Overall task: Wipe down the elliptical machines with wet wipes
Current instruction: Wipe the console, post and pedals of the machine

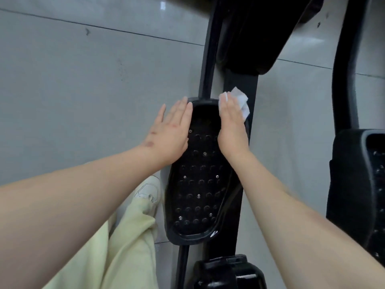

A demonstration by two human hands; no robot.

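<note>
Lower left of frame: pale green trouser leg point(116, 247), white shoe point(148, 189) on grey tiled floor point(83, 80). Centre: black studded pedal point(198, 184) of the elliptical. Left hand point(170, 132) flat against the pedal's left rim, fingers straight and together. Right hand point(231, 124) on the upper right rim, fingers straight and together, pressing a white wipe point(241, 101) against it. Right edge: second pedal point(358, 184).

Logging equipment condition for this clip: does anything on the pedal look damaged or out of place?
Only a small white mark, maybe a scuff or chip, on the near right rim of the foot pedal. It stands out against the black plastic. The right hand presses the wet wipe at the far rim.
</note>
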